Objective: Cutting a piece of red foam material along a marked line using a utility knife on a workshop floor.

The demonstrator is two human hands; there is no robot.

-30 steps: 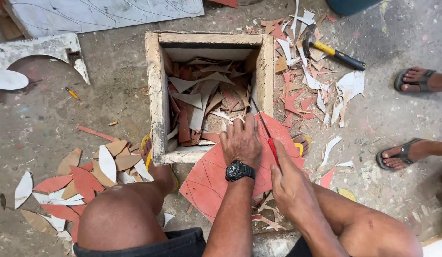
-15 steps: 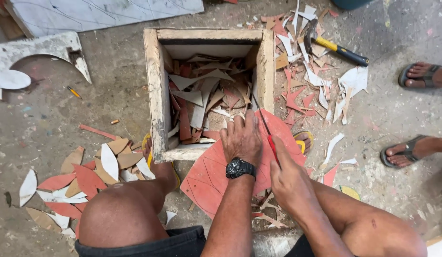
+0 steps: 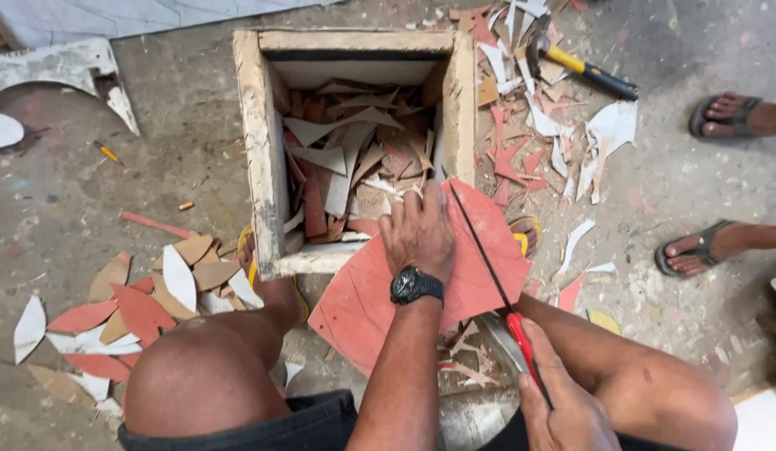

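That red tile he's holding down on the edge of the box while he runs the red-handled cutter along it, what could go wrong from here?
1. The left hand presses the red tile right beside the cutter's blade; a slip could cut the fingers.
2. The tile overhangs the wooden box rim, so it might snap unevenly.
3. Sharp offcuts lie around the bare knees and a bystander's sandalled feet; flying chips could hurt them.

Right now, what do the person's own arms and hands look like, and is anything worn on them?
Both forearms are bare, with no sleeves or gloves. The left hand has a black round-faced wristwatch strapped at the wrist. The right hand shows no watch, ring or band.
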